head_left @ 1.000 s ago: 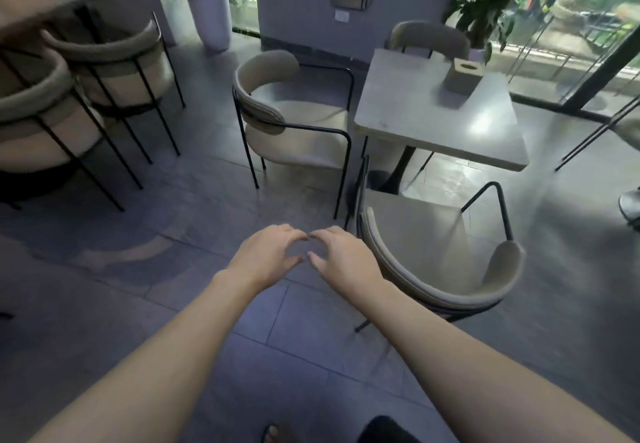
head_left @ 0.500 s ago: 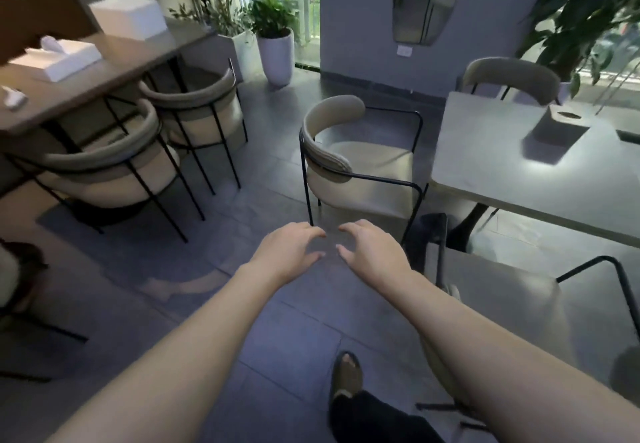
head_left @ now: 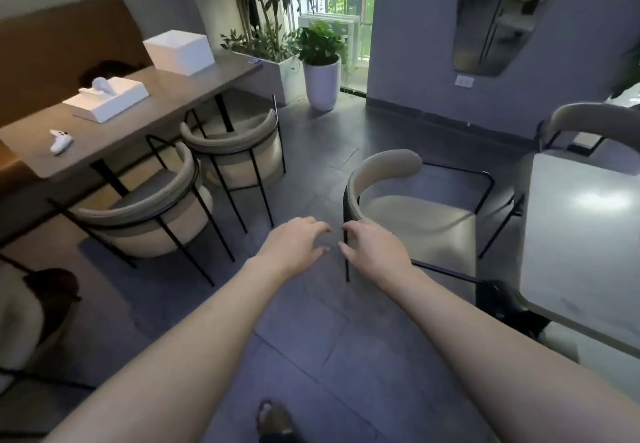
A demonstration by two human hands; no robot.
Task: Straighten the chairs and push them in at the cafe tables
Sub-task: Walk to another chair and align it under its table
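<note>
Straight ahead in the head view, both bare arms reach forward over the grey tiled floor (head_left: 304, 332), and the two hands hang side by side in the middle of the picture with a narrow gap between them. The left hand (head_left: 294, 247) is open, fingers spread and curled slightly downward, holding nothing and touching nothing. The right hand (head_left: 372, 248) is also open and empty, its fingertips (head_left: 349, 226) just at the black frame of the nearest chair (head_left: 415, 221); whether they touch the metal cannot be told. That chair stands just right of the hands, pulled out from the pale tabletop (head_left: 581, 235) at the right edge, its curved cream backrest on the left side and its seat facing the tabletop. A second chair (head_left: 588, 120) sits at the far side of that tabletop. Well to the left of the hands, two matching chairs (head_left: 194, 200) are tucked under a long brown tabletop (head_left: 156, 120), which carries two white boxes (head_left: 178, 51) and a small white controller (head_left: 60, 140). A white planter (head_left: 322, 86) stands by the doorway, and a sandalled foot (head_left: 273, 420) shows at the bottom edge.
</note>
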